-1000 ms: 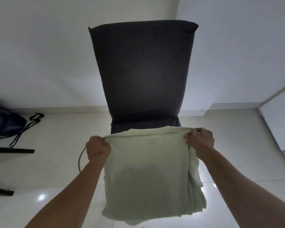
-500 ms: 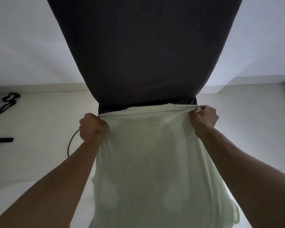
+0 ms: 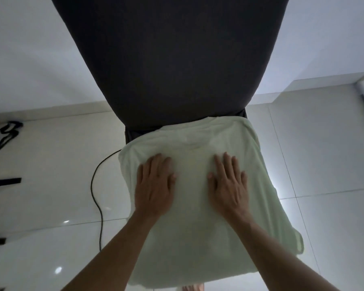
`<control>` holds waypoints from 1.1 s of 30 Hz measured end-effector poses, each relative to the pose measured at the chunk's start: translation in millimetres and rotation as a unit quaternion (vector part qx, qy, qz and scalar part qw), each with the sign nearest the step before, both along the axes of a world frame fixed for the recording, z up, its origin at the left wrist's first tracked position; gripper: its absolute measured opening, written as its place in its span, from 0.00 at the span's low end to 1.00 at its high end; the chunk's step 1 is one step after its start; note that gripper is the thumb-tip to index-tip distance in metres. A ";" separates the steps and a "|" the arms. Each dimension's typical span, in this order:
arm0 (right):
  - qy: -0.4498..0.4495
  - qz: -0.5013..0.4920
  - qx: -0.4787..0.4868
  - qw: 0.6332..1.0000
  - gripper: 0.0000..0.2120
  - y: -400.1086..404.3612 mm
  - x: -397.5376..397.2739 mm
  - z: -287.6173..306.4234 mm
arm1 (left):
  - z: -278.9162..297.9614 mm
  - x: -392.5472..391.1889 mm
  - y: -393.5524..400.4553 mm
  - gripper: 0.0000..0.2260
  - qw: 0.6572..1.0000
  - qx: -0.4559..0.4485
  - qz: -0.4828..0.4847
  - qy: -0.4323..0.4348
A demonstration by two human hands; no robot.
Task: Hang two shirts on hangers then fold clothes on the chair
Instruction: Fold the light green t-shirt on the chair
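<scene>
A pale green shirt [image 3: 189,227] lies spread over the seat of a dark grey chair [image 3: 168,59], covering the seat and hanging over its front and right edges. My left hand [image 3: 155,185] lies flat on the shirt's left half, fingers straight. My right hand [image 3: 229,185] lies flat on the right half, fingers also straight. Both palms press the cloth down. The tall chair back rises just beyond the shirt's far edge. No hangers are in view.
A black cable [image 3: 96,185] runs across the glossy white tiled floor left of the chair. A dark bag with straps [image 3: 4,133] and dark bars [image 3: 4,181] sit at the far left. White walls stand behind the chair.
Both hands held the shirt's top edge up in front of the chair. They have laid it down on the seat, let go, and now rest flat on it.
</scene>
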State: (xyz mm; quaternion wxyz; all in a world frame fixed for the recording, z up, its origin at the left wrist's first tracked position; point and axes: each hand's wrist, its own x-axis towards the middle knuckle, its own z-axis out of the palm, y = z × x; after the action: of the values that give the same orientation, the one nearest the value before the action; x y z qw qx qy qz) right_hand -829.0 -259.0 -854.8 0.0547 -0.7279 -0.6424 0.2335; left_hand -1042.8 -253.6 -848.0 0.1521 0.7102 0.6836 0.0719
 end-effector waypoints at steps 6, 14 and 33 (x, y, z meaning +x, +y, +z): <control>-0.067 0.002 -0.003 0.998 0.29 -73.4 -11.7 -10.3 | -19.9 -1.0 -53.7 0.29 0.994 -0.072 -0.060 0.053; -0.041 -0.033 -0.036 0.998 0.29 -126.1 -25.3 4.1 | -6.9 -12.1 -84.8 0.30 0.983 -0.101 -0.127 0.084; 0.134 -0.335 -0.094 0.928 0.34 -271.4 -229.9 36.6 | 37.7 -133.5 -125.2 0.39 0.875 -0.087 -0.461 0.118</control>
State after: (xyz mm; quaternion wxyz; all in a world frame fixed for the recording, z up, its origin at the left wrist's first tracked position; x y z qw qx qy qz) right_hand -1058.9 -530.4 -818.3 0.1470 -0.8642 -0.3235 0.3562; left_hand -1176.4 -378.8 -810.3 0.1477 0.9321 0.2946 -0.1504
